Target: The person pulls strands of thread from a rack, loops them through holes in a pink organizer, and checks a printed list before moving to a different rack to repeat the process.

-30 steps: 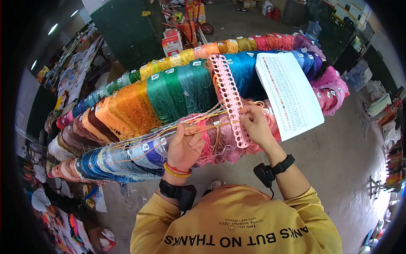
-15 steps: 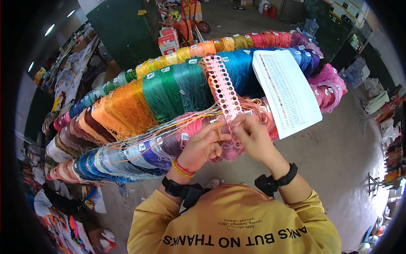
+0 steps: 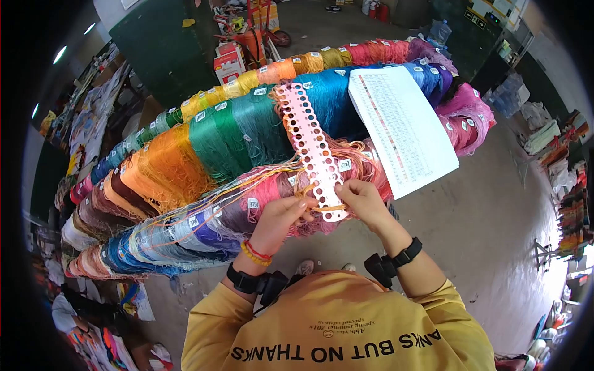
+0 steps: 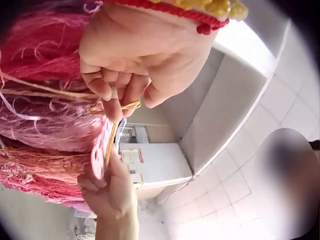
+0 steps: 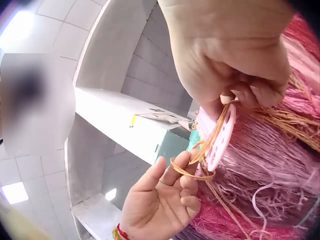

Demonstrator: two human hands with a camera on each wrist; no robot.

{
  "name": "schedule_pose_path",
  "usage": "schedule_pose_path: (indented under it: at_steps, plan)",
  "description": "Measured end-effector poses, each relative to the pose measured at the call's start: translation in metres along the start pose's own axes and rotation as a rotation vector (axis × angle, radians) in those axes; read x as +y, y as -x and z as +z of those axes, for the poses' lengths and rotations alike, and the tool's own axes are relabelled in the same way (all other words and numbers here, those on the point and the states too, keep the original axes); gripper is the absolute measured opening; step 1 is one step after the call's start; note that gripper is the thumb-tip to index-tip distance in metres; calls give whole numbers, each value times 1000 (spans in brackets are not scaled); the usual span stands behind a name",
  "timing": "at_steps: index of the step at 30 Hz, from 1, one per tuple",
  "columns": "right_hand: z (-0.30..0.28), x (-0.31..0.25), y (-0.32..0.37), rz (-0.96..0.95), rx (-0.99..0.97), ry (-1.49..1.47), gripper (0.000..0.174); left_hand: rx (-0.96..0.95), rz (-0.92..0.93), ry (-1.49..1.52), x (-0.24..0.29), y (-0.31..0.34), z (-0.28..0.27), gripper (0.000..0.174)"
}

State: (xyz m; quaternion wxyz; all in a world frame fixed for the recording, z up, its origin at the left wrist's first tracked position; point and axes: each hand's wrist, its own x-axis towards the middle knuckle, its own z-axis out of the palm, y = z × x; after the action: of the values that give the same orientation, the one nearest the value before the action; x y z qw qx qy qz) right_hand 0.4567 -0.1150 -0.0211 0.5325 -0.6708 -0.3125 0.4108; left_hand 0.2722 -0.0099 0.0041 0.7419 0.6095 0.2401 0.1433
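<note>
A long pink thread card with round holes along both edges lies across the skeins, its lower end toward the person. My right hand pinches its right edge near that end; in the right wrist view, thumb and fingers meet on the card with thread strands beside them. From the left, my left hand holds golden-orange thread, which crosses the card's lower end. In the left wrist view the thread loops around the curled fingers of the left hand.
Rows of coloured thread skeins with white tags hang on a long rack. A printed chart lies over the skeins to the right. Loose strands trail leftward from the card. Beyond the rack are boxes and a hand cart.
My left hand came in from holding the thread stretched out leftward to beside the card's lower end. My right hand shifted lower along the card. The thread now crosses that end.
</note>
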Motion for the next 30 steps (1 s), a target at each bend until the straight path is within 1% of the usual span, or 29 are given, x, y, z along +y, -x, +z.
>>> schedule_pose_path:
  at_steps: [1, 3, 5, 6, 7, 8, 9, 11, 13, 15, 16, 17, 18, 19, 20, 21, 22, 23, 25, 26, 27, 28, 29, 30]
  plan:
    - [3, -1, 0, -38, 2, -8, 28, 55, 49, 1, 2, 4, -2, 30]
    - [6, -5, 1, -46, 29, -48, 28, 167, 150, 2, 10, 13, -10, 30]
    - [5, -10, 2, -20, 55, -108, 27, 221, 215, 356, 23, 26, -28, 31]
    - [4, -13, 3, 11, 67, -148, 26, 331, 200, 508, 30, 32, -37, 28]
    - [3, -16, 4, 43, 79, -187, 25, 441, 183, 662, 33, 37, -50, 29]
    - [4, -19, 5, 25, 76, -180, 23, 339, 241, 750, 32, 44, -71, 29]
    - [8, -21, 6, 6, 74, -175, 22, 234, 299, 836, 32, 50, -95, 33]
    - [12, -22, 8, -30, 61, -159, 20, 471, 338, 830, 44, 65, -128, 37]
    - [15, -18, 5, -58, 80, -152, 21, 636, 427, 715, 56, 86, -166, 35]
    - [16, -13, 0, -68, 108, -167, 22, 703, 536, 684, 54, 112, -216, 36]
    - [14, -10, -3, -64, 127, -186, 22, 735, 537, 578, 52, 129, -241, 32]
    - [13, -8, -5, -59, 146, -204, 23, 1091, 488, 274, 50, 136, -251, 24]
    - [12, -8, -6, -67, 137, -150, 23, 1423, 421, -55, 51, 136, -253, 20]
    - [11, -8, -7, -74, 128, -95, 24, 1509, 491, -551, 47, 131, -253, 17]
    - [10, -7, -8, -80, 117, -39, 24, 1542, 546, -1059, 41, 125, -251, 19]
    - [10, -5, -9, -81, 117, -19, 24, 1514, 583, -1577, 38, 119, -243, 24]
    - [10, 0, -12, -84, 117, 1, 24, 1359, 536, -1341, 43, 109, -214, 28]
    - [10, 2, -14, -86, 117, 20, 24, 1269, 568, -1221, 39, 95, -191, 25]
    - [8, 4, -11, -90, 97, 26, 24, 1055, 578, -1133, 38, 69, -130, 21]
    - [6, 6, -9, -90, 88, 31, 24, 876, 543, -924, 40, 57, -101, 15]
    - [3, 3, -3, -123, 102, 117, 25, 742, 517, -784, 35, 46, -78, 10]
    - [1, -6, 8, -156, 115, 202, 26, 608, 498, -721, 30, 36, -62, 8]
    - [-3, -14, 18, -188, 128, 289, 27, 499, 355, -610, 25, 30, -44, 8]
    - [-7, -23, 26, -205, 113, 352, 28, 392, 321, -495, 18, 22, -30, 10]
